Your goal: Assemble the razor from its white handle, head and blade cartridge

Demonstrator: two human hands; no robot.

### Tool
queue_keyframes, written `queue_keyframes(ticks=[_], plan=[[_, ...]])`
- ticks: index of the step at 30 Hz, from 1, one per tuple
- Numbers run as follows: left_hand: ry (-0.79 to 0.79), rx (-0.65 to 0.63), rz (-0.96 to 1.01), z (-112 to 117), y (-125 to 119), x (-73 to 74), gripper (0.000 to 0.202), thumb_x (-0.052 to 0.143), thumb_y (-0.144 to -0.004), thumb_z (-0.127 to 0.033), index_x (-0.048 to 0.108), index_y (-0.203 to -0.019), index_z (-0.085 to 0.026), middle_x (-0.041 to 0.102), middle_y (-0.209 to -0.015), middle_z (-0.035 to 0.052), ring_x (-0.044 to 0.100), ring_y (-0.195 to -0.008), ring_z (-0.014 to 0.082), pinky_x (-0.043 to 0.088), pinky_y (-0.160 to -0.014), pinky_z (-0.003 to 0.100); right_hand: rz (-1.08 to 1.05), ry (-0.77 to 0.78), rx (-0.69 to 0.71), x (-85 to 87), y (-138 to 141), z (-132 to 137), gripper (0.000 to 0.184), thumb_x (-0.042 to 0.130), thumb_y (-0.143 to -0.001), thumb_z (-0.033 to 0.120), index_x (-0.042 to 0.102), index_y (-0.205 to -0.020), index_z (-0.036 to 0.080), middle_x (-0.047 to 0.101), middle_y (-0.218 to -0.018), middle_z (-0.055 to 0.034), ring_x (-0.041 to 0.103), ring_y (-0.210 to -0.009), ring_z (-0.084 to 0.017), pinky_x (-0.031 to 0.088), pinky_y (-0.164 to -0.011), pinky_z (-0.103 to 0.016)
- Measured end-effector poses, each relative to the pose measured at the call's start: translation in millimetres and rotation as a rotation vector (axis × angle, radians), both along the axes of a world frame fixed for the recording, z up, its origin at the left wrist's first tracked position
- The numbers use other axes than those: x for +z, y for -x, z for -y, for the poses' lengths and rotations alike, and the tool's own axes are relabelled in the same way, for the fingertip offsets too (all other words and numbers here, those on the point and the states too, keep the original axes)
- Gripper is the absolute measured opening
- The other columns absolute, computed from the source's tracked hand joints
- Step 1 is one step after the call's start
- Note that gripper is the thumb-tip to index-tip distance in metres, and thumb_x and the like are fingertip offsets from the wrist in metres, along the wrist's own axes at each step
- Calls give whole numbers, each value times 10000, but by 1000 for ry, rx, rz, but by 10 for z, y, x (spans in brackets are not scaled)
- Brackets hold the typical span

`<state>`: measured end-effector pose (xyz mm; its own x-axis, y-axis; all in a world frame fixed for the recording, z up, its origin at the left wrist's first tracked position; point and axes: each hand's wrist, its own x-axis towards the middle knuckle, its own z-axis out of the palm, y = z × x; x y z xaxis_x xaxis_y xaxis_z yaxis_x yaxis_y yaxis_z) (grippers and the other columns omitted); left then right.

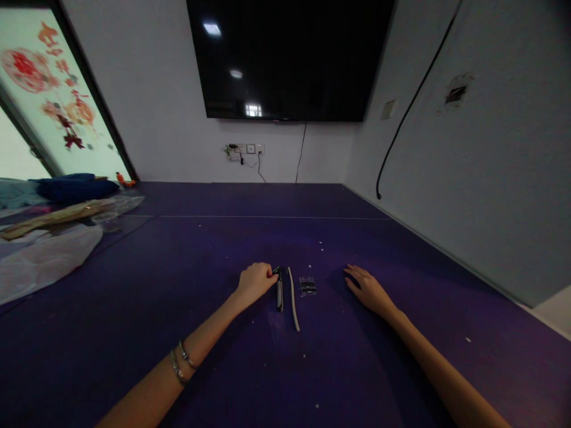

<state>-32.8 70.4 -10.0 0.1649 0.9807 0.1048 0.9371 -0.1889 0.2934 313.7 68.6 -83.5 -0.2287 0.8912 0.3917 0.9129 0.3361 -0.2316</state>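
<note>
My left hand is closed, its fingertips pinching the top end of a thin dark tool that lies on the purple surface. Just right of the tool lies a slim pale strip, roughly parallel to it. A small dark rectangular part with metal bits rests a little further right. My right hand lies flat on the surface with its fingers stretched out, right of the small part and not touching it. Two bracelets sit on my left wrist.
A large black screen hangs on the far wall above a socket with cables. At the far left lie clear plastic sheeting, a wooden board and a blue cushion. A grey wall runs along the right side.
</note>
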Motion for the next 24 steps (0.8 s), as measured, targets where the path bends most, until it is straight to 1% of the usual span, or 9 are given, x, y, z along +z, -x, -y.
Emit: queue_keyframes(ticks=[3, 7, 10, 14, 17, 19, 20, 22, 24], plan=[[56, -50, -69, 40, -154, -49, 293, 530, -776, -441, 679, -762, -189, 683, -806, 77, 643, -785, 217, 452, -660, 282, 0, -16, -6, -28, -11, -15, 405, 400, -871, 343, 595, -1160, 136, 542, -1267, -146, 477, -1193, -275, 391, -997, -458], [61, -11, -79, 15, -244, -130, 410, 470, -789, -504, 678, -826, -152, 680, -859, 139, 645, -839, 284, 479, -702, 359, 12, -20, -5, -40, -15, -21, 410, 392, -876, 350, 597, -1159, 134, 543, -1265, -150, 482, -1188, -276, 401, -989, -455], [66, 8, -43, -6, -277, -171, 409, 464, -788, -463, 676, -843, -118, 673, -884, 181, 638, -866, 327, 476, -727, 410, 16, -27, -3, -29, -12, -16, 411, 390, -878, 348, 597, -1160, 133, 547, -1260, -151, 482, -1188, -277, 402, -990, -455], [92, 5, 31, -18, -296, -192, 319, 489, -763, -368, 667, -789, -104, 667, -871, 201, 631, -873, 356, 464, -736, 442, 9, -32, 5, -19, -9, -8, 416, 387, -880, 352, 597, -1163, 133, 547, -1260, -152, 479, -1191, -280, 400, -990, -462], [118, 7, 134, -32, -287, -185, 219, 518, -733, -303, 637, -713, -121, 666, -831, 182, 630, -882, 344, 458, -746, 418, 19, -30, -1, -25, -12, -11, 423, 383, -882, 360, 594, -1167, 129, 542, -1265, -155, 475, -1194, -282, 400, -990, -463], [151, 0, 233, -49, -262, -166, 189, 525, -730, -288, 596, -639, -139, 660, -756, 148, 638, -860, 316, 464, -730, 375, 28, -29, -5, -35, -18, -19, 423, 385, -881, 358, 591, -1171, 130, 542, -1265, -155, 472, -1197, -281, 400, -989, -462], [178, -5, 291, -59, -243, -152, 200, 520, -738, -290, 571, -608, -146, 650, -700, 126, 647, -819, 295, 471, -701, 349, 33, -29, -6, -42, -22, -23, 422, 386, -880, 355, 589, -1174, 131, 544, -1263, -154, 471, -1199, -281, 401, -989, -462], [251, -5, 421, -84, -193, -114, 237, 492, -766, -294, 525, -577, -154, 614, -595, 84, 657, -677, 246, 479, -604, 302, 36, -29, -9, -56, -30, -33, 418, 388, -879, 354, 589, -1173, 136, 546, -1261, -151, 470, -1199, -282, 405, -984, -464], [335, 13, 565, -115, -132, -69, 250, 437, -803, -284, 499, -599, -154, 590, -549, 56, 634, -538, 199, 470, -507, 269, 32, -34, -7, -69, -36, -42, 417, 389, -878, 356, 592, -1170, 138, 550, -1257, -149, 473, -1196, -283, 408, -980, -468]])
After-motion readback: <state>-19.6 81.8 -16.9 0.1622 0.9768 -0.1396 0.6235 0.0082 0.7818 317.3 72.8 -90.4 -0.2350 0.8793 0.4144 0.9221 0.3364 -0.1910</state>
